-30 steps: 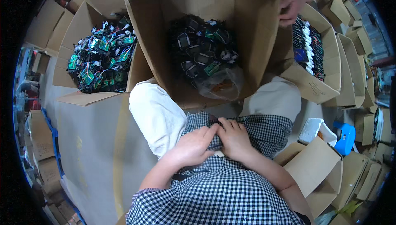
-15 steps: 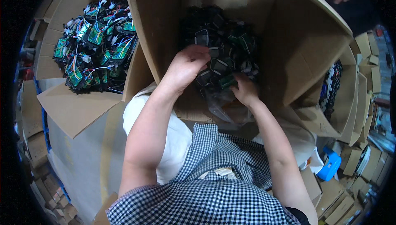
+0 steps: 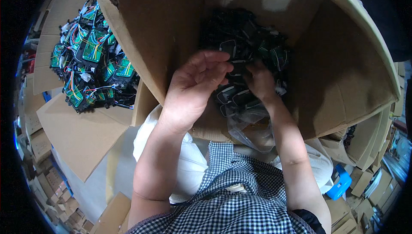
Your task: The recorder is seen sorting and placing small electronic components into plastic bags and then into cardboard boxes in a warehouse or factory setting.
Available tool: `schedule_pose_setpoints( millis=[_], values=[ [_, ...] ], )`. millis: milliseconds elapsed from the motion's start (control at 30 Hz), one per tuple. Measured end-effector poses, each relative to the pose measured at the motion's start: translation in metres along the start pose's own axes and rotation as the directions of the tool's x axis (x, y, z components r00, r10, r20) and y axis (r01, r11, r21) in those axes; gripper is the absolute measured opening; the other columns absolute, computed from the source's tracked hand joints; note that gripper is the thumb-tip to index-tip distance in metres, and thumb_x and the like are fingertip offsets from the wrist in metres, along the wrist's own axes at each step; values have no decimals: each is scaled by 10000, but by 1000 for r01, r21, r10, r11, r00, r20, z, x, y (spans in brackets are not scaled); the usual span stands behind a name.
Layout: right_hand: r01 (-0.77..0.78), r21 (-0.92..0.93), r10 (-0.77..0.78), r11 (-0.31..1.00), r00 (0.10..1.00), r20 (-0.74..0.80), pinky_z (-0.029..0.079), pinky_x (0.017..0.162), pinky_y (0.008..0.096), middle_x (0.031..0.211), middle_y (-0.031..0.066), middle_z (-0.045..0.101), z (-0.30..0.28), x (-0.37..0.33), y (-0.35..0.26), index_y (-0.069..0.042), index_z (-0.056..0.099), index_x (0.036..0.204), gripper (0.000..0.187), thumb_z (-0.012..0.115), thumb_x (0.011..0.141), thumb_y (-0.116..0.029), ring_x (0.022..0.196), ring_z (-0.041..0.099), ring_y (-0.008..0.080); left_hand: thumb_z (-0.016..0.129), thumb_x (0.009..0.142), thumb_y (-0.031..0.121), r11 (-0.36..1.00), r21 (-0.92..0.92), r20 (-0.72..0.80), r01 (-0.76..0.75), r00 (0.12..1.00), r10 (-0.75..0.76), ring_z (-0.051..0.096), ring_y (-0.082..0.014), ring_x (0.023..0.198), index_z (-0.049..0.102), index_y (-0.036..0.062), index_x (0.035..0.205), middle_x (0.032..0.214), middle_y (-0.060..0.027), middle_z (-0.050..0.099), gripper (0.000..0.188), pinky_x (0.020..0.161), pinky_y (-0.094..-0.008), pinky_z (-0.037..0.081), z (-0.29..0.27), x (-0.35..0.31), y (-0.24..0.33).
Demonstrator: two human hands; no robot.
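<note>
In the large cardboard box (image 3: 343, 75) lies a dark heap of black plastic modules (image 3: 227, 94), some with pale-outlined faces and some with green circuit boards (image 3: 274, 56). My left hand (image 3: 193, 83) hovers over the near left of the heap, fingers loosely curved and apart, with nothing visible in them. Deeper in, my right hand (image 3: 261, 81) has its fingers bent down among the modules. Shadow hides what its fingertips grip. A crumpled clear plastic bag (image 3: 251, 126) lies by the box's near wall, below my right hand.
To the left, another open carton (image 3: 81, 139) holds a pile of black modules with green boards and coloured wires (image 3: 92, 49). A blue plastic object (image 3: 340, 182) stands at the lower right. More cartons (image 3: 369, 137) line the right side.
My view has shifted closer to the large box. My right hand has moved farther in, away from the green board it was touching. My left hand has turned and its fingers have spread.
</note>
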State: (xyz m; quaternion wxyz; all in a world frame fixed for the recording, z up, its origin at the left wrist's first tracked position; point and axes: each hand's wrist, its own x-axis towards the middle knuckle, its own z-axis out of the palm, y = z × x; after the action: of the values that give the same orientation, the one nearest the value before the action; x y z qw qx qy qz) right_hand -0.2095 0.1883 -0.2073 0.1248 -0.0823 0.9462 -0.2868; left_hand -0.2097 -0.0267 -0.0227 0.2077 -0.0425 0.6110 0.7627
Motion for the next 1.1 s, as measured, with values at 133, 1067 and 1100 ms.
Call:
schedule_pose_setpoints(
  millis=[133,1067,1100],
  values=[
    [54,-294,-10,954,989,150,502,835,413,1245,143,483,15,27,17,-119,622,1102,364,666,741,-140,1022,573,332,563,918,155,1000,18,20,-26,999,25,577,-135,921,563,42,1161,1035,-65,629,268,798,-261,444,4,3,-6],
    [219,971,21,94,975,-222,510,811,335,1180,154,578,-127,-43,-69,-13,504,1256,455,592,895,-275,915,627,237,840,631,142,997,-25,39,-79,996,80,543,-221,1050,374,-31,1281,1143,-119,547,818,944,-329,431,31,-11,0],
    [217,972,22,91,975,-219,510,811,335,1180,154,578,-116,-33,-41,-13,504,1256,455,592,895,-275,915,627,237,825,660,137,993,-102,9,-55,998,56,556,-219,1028,381,-14,1294,1148,-119,555,788,911,-324,448,28,-10,0]
  ],
)
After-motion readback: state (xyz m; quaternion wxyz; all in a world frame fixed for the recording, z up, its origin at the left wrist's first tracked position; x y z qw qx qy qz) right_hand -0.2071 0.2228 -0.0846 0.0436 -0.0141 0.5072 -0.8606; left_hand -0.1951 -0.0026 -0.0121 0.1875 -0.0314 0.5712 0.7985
